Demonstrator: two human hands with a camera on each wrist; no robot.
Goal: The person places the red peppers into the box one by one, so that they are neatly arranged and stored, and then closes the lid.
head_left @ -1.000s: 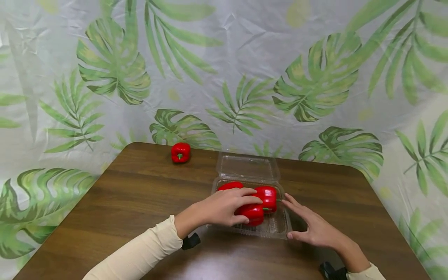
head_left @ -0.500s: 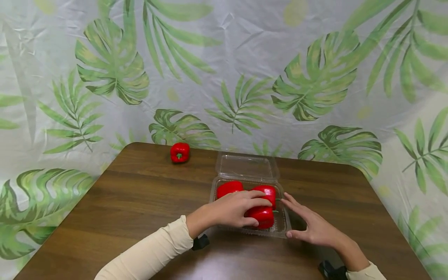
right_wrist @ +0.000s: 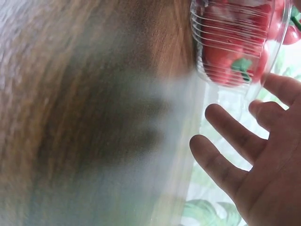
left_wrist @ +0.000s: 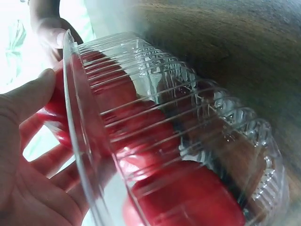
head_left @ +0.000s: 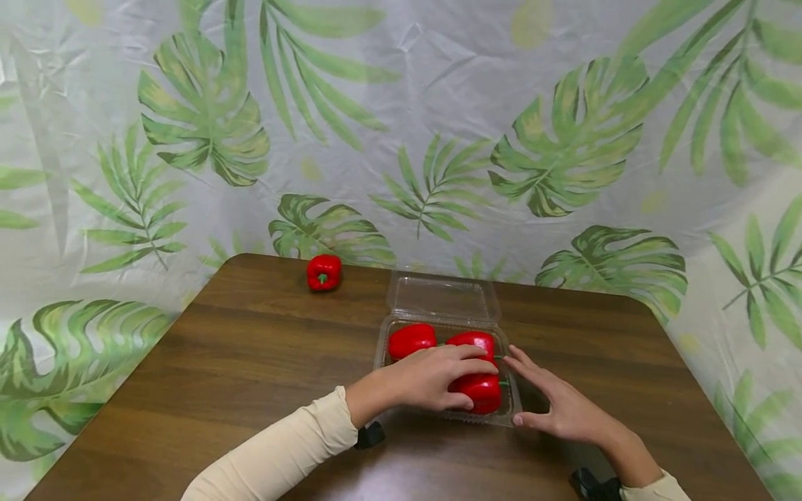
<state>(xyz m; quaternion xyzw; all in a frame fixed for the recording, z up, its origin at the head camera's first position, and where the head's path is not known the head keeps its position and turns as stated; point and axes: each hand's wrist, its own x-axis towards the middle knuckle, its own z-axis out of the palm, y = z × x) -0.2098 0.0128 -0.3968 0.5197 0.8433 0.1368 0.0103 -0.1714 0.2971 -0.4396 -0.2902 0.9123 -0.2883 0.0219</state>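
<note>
In the head view, my left hand (head_left: 432,376) holds a red bell pepper (head_left: 484,394) at the front right of a clear plastic clamshell container (head_left: 379,351). Its thumb is on the near side and its fingers reach over the top. Two more red bell peppers sit in the container: one at the back left (head_left: 411,341), another at the back right (head_left: 471,339), partly covered by my fingers. My right hand (head_left: 560,407) is at the container's right side, fingers extended and thumb by the front corner. In the right wrist view, a fingertip meets the container's rim (right_wrist: 281,40).
The container's lid (head_left: 445,298) lies folded back, away from me. A fourth-coloured match, one more red bell pepper (head_left: 324,272), stands near the far left edge of the brown wooden table (head_left: 263,348). Behind the table hangs a leaf-patterned cloth (head_left: 413,104).
My left hand has moved right with the front bell pepper, from the container's middle to its front right. The back-left pepper is now more exposed. My right hand has stayed in place.
</note>
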